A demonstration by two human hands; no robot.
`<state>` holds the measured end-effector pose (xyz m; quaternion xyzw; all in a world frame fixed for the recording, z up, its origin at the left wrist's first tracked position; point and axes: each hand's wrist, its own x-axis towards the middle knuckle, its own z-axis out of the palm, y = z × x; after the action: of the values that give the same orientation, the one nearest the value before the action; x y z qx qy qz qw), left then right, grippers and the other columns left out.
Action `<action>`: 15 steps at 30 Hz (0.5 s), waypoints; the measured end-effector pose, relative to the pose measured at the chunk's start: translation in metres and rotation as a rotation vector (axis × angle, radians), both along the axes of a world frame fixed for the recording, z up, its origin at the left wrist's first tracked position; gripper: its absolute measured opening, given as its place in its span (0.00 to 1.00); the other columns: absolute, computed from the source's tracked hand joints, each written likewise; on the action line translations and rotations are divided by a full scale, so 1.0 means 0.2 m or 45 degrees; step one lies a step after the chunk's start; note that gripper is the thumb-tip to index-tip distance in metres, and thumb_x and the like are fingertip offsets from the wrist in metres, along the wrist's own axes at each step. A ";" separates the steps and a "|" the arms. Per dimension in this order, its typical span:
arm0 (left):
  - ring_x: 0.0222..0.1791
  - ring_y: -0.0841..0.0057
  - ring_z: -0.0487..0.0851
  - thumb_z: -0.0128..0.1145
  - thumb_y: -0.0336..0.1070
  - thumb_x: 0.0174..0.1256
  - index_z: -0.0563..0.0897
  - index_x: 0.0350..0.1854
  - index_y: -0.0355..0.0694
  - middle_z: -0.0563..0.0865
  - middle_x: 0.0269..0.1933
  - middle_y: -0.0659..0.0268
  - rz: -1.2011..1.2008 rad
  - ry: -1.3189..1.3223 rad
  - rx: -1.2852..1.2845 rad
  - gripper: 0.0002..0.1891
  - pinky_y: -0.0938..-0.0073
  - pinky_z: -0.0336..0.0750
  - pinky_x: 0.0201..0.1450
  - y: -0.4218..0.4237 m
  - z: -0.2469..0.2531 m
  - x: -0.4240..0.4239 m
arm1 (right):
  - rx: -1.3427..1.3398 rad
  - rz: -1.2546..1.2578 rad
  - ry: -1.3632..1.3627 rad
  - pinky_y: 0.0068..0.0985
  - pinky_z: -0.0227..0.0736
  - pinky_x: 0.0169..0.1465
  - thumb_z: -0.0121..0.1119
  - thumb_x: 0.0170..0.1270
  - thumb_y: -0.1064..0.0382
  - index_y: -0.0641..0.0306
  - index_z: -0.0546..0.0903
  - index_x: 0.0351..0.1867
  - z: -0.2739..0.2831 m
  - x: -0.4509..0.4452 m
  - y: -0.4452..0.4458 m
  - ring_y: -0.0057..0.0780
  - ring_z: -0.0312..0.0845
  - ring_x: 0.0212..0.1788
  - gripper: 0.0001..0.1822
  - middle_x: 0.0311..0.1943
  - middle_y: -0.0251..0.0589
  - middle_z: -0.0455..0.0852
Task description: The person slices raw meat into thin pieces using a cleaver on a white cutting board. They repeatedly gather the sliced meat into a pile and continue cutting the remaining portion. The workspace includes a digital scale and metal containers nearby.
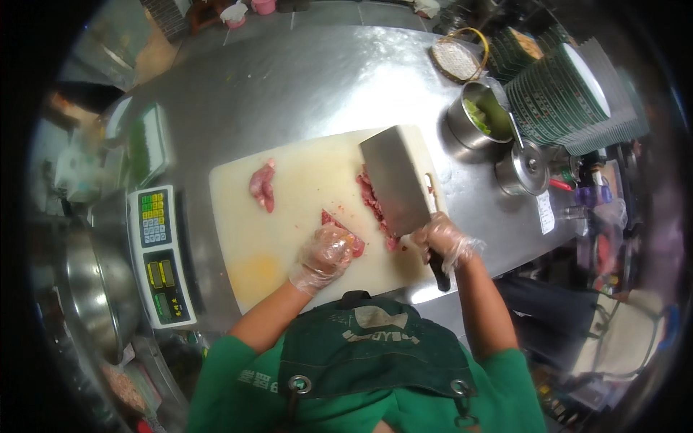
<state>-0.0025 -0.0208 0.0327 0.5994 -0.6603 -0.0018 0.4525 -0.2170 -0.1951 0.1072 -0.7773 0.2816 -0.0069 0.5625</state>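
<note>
My right hand (pixel 441 238), in a clear plastic glove, grips the dark handle of a broad cleaver (pixel 398 178). The blade stands over the right part of a white cutting board (pixel 308 162), beside a row of cut raw meat (pixel 372 200). My left hand (pixel 327 253), gloved the same way, presses its fingers on a piece of raw meat (pixel 357 244) at the board's middle. Its fingertips partly hide that piece. A separate strip of meat (pixel 262 187) lies farther left on the board. Small scraps are scattered between the pieces.
A digital scale (pixel 162 254) and a large metal bowl (pixel 92 292) are at left. Along the right stand a steel pot (pixel 460 122) with leafy greens, a lidded pot (pixel 522 169), stacked plates (pixel 557 103) and a basket (pixel 456 58). Another person (pixel 601 335) stands at lower right.
</note>
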 end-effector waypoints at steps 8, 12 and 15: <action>0.36 0.62 0.81 0.65 0.24 0.50 0.81 0.33 0.41 0.82 0.35 0.61 0.030 -0.092 0.025 0.09 0.64 0.79 0.39 0.02 -0.08 -0.01 | 0.886 -0.971 0.170 0.34 0.69 0.21 0.62 0.51 0.74 0.71 0.79 0.22 -0.08 -0.21 -0.02 0.30 0.68 0.14 0.04 0.14 0.41 0.74; 0.36 0.63 0.81 0.64 0.25 0.51 0.81 0.33 0.41 0.82 0.35 0.62 0.046 -0.107 -0.012 0.08 0.64 0.79 0.38 0.03 -0.06 -0.01 | 0.899 -0.943 0.035 0.31 0.67 0.19 0.60 0.50 0.75 0.73 0.79 0.26 0.02 -0.22 0.01 0.28 0.67 0.14 0.03 0.15 0.40 0.73; 0.37 0.63 0.81 0.64 0.26 0.52 0.81 0.32 0.41 0.82 0.35 0.62 0.024 -0.117 0.007 0.07 0.64 0.79 0.39 0.03 -0.04 -0.01 | 0.868 -0.884 -0.059 0.30 0.66 0.19 0.59 0.49 0.74 0.76 0.80 0.28 0.08 -0.15 0.02 0.29 0.67 0.14 0.05 0.15 0.41 0.74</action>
<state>-0.0039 -0.0152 0.0244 0.6063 -0.6746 0.0284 0.4201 -0.2463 -0.1920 0.1240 -0.4085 0.4979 -0.1188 0.7557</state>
